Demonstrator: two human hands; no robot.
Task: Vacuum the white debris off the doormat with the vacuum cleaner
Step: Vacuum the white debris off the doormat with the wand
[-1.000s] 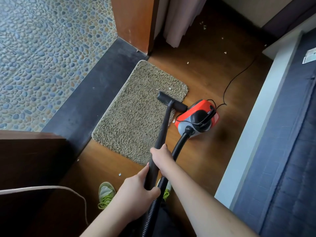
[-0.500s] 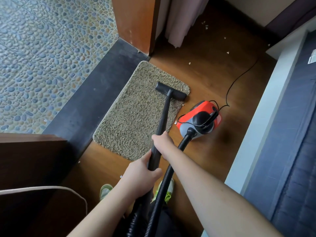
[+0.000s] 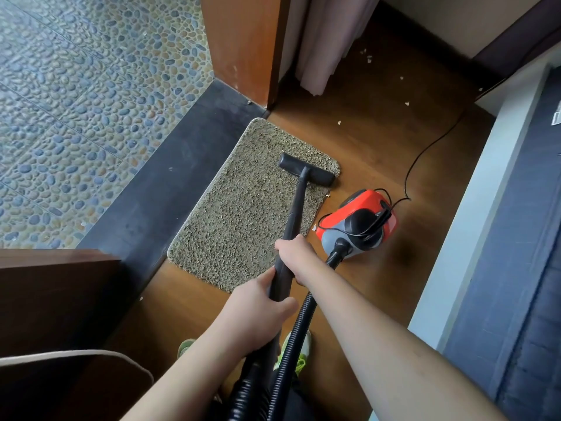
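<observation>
A beige shaggy doormat [image 3: 243, 214] lies on the wooden floor by a dark threshold. The black vacuum nozzle [image 3: 306, 170] rests on the mat's far right corner. Its black wand [image 3: 293, 220] runs back to me. My right hand [image 3: 296, 256] grips the wand higher up, and my left hand [image 3: 261, 308] grips it just below. The red and grey vacuum cleaner [image 3: 358, 226] stands on the floor right of the mat, its ribbed hose [image 3: 291, 344] curving down to me. Small white debris [image 3: 314, 227] lies beside the mat's right edge.
More white scraps [image 3: 339, 123] dot the wooden floor beyond the mat. The black power cord [image 3: 425, 150] trails away to the right. A wooden door post [image 3: 243, 50] and curtain stand ahead, a blue bed [image 3: 516, 238] at right, dark furniture [image 3: 54, 299] at left. My green shoes [image 3: 299, 357] show below.
The nozzle has slid forward along the mat to its far right corner. Both hands have moved forward with the wand.
</observation>
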